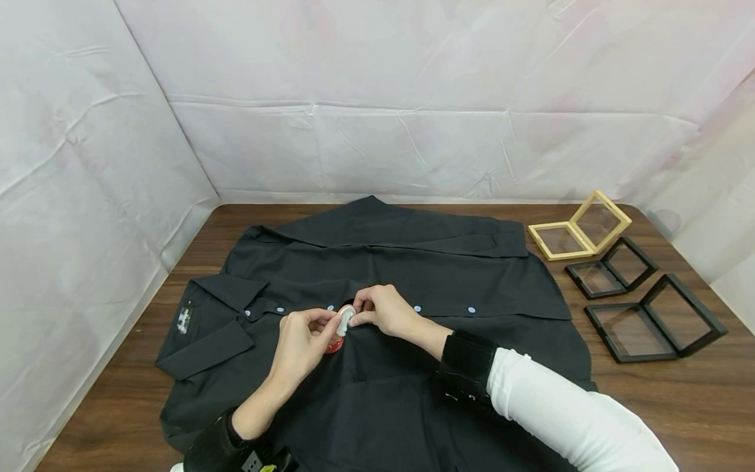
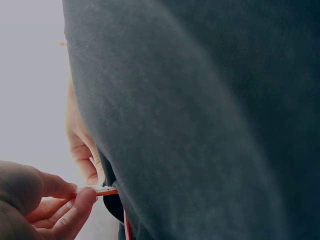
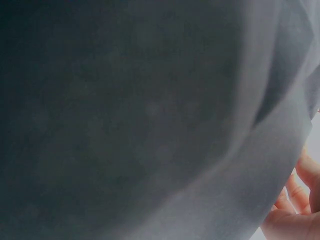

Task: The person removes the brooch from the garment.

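A dark button-up shirt lies spread out, its collar to the left. Over the front placket, my left hand pinches a small flat piece, white-faced with a reddish rim, between thumb and fingers. Just below it shows a red rounded part; whether the two are joined cannot be told. My right hand pinches the shirt's cloth right beside the white piece, its fingertips close to the left hand's. In the left wrist view the piece appears edge-on as a thin orange-red strip against the dark cloth.
To the right stand three hinged frames, opened out: a yellow one, a small black one and a larger black one. They rest on the brown wooden table. White sheeting hangs behind and at both sides.
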Demonstrator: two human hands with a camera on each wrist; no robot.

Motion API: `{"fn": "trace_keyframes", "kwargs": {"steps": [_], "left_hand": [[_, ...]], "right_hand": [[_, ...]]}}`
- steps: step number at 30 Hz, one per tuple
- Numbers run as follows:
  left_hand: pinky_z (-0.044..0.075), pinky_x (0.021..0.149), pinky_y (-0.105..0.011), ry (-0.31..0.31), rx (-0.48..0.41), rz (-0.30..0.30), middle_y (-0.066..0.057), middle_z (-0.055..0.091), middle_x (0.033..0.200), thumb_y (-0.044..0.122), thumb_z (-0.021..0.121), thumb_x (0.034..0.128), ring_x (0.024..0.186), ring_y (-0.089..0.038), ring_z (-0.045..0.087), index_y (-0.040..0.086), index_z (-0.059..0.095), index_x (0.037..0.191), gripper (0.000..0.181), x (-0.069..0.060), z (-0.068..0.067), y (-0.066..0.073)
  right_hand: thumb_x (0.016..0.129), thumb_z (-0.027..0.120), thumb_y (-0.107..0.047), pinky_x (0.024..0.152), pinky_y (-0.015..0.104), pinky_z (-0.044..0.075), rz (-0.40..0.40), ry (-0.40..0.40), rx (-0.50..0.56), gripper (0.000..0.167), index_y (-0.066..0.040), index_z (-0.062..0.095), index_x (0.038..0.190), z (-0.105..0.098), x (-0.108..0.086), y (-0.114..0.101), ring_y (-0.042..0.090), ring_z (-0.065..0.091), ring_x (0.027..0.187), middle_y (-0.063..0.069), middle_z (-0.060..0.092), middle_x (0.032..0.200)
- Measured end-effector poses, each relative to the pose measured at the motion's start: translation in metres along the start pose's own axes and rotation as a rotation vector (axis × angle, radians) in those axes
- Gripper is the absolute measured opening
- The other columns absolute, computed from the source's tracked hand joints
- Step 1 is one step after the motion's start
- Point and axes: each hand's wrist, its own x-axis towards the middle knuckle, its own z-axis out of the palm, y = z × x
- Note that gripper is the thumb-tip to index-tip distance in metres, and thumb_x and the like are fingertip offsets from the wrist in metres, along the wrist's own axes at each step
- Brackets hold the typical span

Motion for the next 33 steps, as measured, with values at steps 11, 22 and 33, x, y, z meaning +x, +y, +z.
{"fn": "trace_keyframes", "kwargs": {"steps": [11, 22, 33], "left_hand": [[0.045, 0.045, -0.02, 0.0, -0.005, 0.005, 0.0, 0.062, 0.062, 0.008, 0.066, 0.0787, 0.05, -0.004, 0.056, 0.0, 0.069, 0.078, 0.008, 0.0004, -0.0008, -0.0007], [0.044, 0.045, -0.017, -0.026, -0.023, 0.014, -0.002, 0.063, 0.064, 0.007, 0.066, 0.0788, 0.052, -0.007, 0.057, -0.001, 0.069, 0.08, 0.009, -0.0014, -0.0006, -0.0018], [0.045, 0.044, -0.019, -0.015, -0.016, 0.033, 0.0, 0.062, 0.063, 0.007, 0.067, 0.0776, 0.051, -0.007, 0.056, 0.0, 0.069, 0.079, 0.007, -0.0007, -0.0004, -0.0019]], "right_hand": [[0.074, 0.071, -0.02, 0.05, 0.019, 0.038, -0.006, -0.015, -0.007, 0.011, -0.012, 0.064, 0.076, -0.0006, -0.0002, -0.0011, 0.006, 0.047, 0.053, -0.006, 0.056, 0.061], [0.075, 0.07, -0.017, 0.049, 0.019, 0.038, -0.018, -0.026, 0.002, 0.01, -0.011, 0.065, 0.08, -0.0024, -0.0033, -0.0016, 0.006, 0.047, 0.054, -0.005, 0.055, 0.062], [0.076, 0.07, -0.016, 0.048, 0.019, 0.037, -0.022, -0.044, 0.002, 0.012, -0.009, 0.066, 0.086, -0.004, -0.0037, -0.0021, 0.007, 0.046, 0.052, -0.005, 0.054, 0.061]]}}
